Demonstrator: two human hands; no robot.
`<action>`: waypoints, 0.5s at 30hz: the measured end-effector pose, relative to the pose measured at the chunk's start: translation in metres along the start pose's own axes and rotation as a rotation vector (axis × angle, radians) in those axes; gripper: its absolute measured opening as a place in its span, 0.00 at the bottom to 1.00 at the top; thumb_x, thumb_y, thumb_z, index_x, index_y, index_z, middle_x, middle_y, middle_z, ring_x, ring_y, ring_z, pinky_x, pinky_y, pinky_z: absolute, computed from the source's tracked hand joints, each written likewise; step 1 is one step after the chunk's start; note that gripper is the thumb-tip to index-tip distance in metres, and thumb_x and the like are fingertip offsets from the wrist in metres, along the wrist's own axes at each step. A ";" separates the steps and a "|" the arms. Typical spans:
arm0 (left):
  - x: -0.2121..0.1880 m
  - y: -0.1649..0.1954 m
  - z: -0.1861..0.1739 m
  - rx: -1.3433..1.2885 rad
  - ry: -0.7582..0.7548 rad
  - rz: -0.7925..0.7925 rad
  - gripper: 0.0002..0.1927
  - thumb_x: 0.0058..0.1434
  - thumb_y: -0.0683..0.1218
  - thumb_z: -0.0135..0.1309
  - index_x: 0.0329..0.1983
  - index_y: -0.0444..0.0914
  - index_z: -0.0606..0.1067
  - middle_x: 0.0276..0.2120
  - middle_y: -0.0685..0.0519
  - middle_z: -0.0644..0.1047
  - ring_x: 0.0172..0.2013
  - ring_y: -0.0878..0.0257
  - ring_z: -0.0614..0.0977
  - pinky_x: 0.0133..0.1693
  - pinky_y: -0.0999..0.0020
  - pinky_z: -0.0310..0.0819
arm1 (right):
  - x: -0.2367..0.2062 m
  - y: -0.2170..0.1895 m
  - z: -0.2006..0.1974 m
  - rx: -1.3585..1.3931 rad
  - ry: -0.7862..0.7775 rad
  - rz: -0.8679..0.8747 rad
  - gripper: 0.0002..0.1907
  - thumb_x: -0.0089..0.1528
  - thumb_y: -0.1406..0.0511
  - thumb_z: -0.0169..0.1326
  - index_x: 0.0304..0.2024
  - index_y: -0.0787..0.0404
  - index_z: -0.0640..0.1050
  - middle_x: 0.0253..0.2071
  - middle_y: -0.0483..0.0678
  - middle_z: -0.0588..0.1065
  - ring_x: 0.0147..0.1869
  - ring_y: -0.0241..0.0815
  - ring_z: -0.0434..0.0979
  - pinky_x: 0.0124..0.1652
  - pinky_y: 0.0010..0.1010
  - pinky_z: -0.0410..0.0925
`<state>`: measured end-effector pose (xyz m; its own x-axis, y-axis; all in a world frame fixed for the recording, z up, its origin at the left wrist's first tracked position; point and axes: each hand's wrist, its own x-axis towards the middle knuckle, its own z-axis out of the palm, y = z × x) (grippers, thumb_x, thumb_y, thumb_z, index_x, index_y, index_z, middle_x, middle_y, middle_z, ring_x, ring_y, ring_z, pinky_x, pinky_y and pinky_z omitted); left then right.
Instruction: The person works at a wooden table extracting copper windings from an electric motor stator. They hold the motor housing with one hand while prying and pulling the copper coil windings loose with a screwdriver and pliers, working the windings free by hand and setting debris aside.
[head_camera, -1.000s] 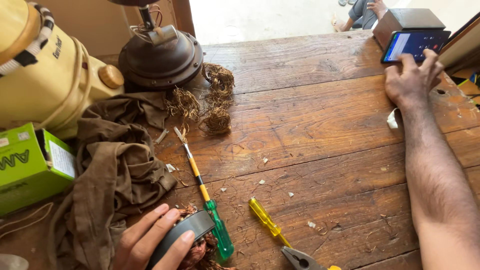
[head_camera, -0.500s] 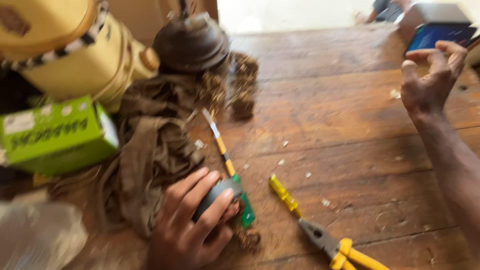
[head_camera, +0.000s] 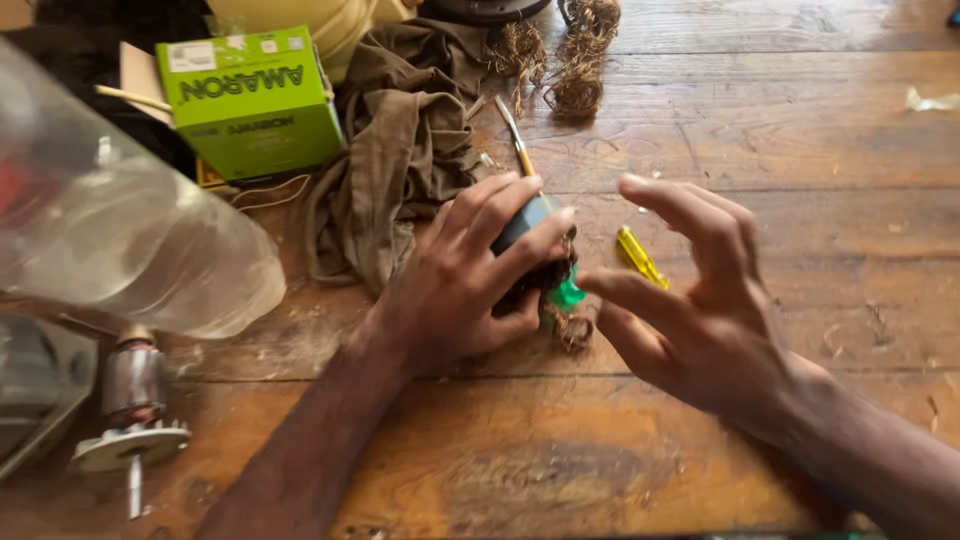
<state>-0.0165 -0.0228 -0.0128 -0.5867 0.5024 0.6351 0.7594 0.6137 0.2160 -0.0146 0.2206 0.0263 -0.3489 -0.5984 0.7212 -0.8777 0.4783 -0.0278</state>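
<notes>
While my left hand (head_camera: 470, 275) gripped a dark round part (head_camera: 522, 222) mid-table, my right hand (head_camera: 700, 300) hovered beside it, fingers spread wide, holding nothing.

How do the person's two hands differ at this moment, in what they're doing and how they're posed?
The left hand is closed around a dark rounded part with tangled coppery wire, pressing it to the worn wooden table; the right hand holds nothing. The left hand's fingers curl tight, while the right hand's spread open, hovering beside a yellow-handled tool. Both are bare and close together.
</notes>
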 end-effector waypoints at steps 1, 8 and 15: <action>0.001 -0.003 0.001 0.009 -0.008 0.024 0.45 0.50 0.48 0.70 0.71 0.44 0.64 0.66 0.40 0.63 0.68 0.40 0.67 0.68 0.41 0.68 | 0.002 -0.004 0.005 0.014 0.033 0.060 0.09 0.55 0.66 0.64 0.38 0.57 0.80 0.63 0.61 0.64 0.64 0.56 0.66 0.57 0.47 0.67; -0.008 -0.014 0.000 0.029 -0.056 0.076 0.47 0.52 0.52 0.72 0.72 0.45 0.61 0.65 0.40 0.62 0.64 0.40 0.70 0.60 0.42 0.70 | -0.005 0.010 0.040 0.126 0.008 0.436 0.17 0.60 0.73 0.56 0.51 0.66 0.69 0.58 0.60 0.69 0.58 0.50 0.75 0.49 0.38 0.76; -0.009 -0.014 0.000 0.026 -0.021 0.062 0.44 0.53 0.52 0.70 0.71 0.46 0.62 0.66 0.43 0.63 0.62 0.43 0.73 0.62 0.46 0.77 | -0.015 0.028 0.045 0.143 -0.293 0.431 0.12 0.64 0.67 0.59 0.47 0.64 0.74 0.46 0.56 0.74 0.45 0.49 0.80 0.42 0.40 0.76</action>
<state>-0.0223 -0.0361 -0.0213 -0.5444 0.5526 0.6311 0.7874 0.5960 0.1573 -0.0492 0.2140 -0.0168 -0.7463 -0.5316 0.4007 -0.6637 0.6397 -0.3875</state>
